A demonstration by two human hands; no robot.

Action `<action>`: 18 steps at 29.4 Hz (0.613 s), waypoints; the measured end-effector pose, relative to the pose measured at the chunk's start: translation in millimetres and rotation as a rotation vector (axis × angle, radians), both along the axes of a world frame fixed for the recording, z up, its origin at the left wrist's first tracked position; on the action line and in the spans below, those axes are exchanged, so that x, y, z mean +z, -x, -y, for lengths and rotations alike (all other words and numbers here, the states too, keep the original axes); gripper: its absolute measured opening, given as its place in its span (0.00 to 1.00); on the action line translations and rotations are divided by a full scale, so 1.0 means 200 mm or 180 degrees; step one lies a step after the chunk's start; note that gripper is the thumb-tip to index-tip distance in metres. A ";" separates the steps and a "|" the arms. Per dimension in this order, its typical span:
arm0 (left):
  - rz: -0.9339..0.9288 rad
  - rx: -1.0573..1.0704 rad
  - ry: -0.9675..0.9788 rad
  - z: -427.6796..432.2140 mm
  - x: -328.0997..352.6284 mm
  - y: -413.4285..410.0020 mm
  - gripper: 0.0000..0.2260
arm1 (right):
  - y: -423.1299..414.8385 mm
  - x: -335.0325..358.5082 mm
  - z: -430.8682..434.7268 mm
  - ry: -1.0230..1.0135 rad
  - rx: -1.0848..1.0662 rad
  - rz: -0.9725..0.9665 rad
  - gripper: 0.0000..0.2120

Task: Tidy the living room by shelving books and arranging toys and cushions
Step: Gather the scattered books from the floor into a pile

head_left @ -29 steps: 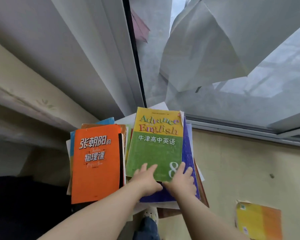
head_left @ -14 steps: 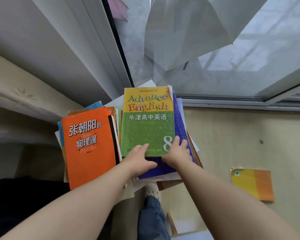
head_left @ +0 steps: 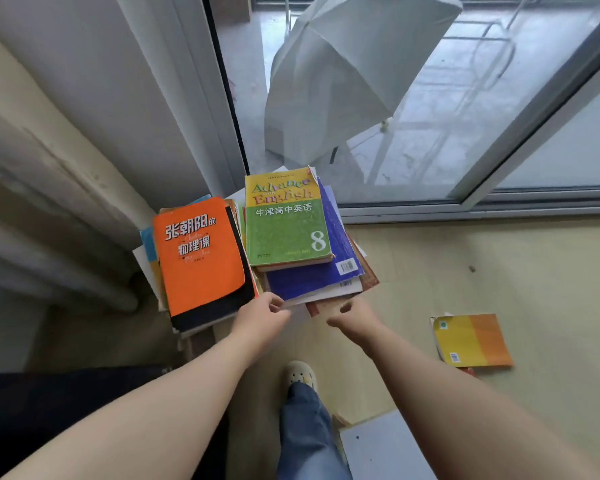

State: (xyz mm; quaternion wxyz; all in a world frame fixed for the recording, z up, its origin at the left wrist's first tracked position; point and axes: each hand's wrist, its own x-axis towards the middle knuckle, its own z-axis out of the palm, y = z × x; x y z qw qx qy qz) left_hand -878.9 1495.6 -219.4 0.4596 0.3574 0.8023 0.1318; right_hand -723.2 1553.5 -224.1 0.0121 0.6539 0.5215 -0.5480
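**Book stacks at the glass door: position and hand state**

Textbook, green and yellow (head_left: pixel 286 216), marked "Advance with English" and "8", lies face up on top of the right stack (head_left: pixel 342 289). Its cover is square to the stack's left edge and leaves the near edge of the stack uncovered. Directly under it lies a blue book (head_left: pixel 305 278) with a barcode label at its near right corner. White pages and a reddish-brown book (head_left: pixel 369 277) project below that.

The left stack (head_left: pixel 148 244) touches the right stack along its side. It is topped by an orange book (head_left: pixel 200 251) with white Chinese characters, which rests on a black book (head_left: pixel 219 306). The support under both stacks is hidden.

Left hand (head_left: pixel 260 317): fingers loosely curled, holding nothing, with the tips at the near edge of the right stack. Contact with the white pages cannot be determined.

Right hand (head_left: pixel 355 318): fingers loosely curled, holding nothing, just beside the near right corner of the same stack. The hand is blurred.

A yellow-orange book (head_left: pixel 471 341) lies flat on the floor (head_left: pixel 465 265), well apart from the stacks on their right.

Surroundings: a grey curtain (head_left: pixel 101 98) hangs to the left. A glass door (head_left: pixel 413 209) stands behind the stacks, with an open white umbrella (head_left: pixel 343 74) beyond the glass. One shoe (head_left: pixel 300 374) and a denim trouser leg (head_left: pixel 305 431) show between the forearms, and a white panel (head_left: pixel 385 448) lies at the bottom edge.
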 end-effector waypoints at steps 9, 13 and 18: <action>-0.0026 -0.0337 0.0132 0.78 0.17 -0.33 0.10 | -0.28 0.13 0.92 0.0081 -0.0089 0.0174 0.09; 0.0008 -0.0534 0.0082 0.92 0.21 -0.53 0.08 | -0.49 0.15 1.15 0.0215 -0.0440 0.0167 0.07; 0.0007 -0.0995 0.0120 1.00 0.20 -0.92 0.08 | -0.89 0.18 1.35 0.0191 -0.1184 -0.0114 0.13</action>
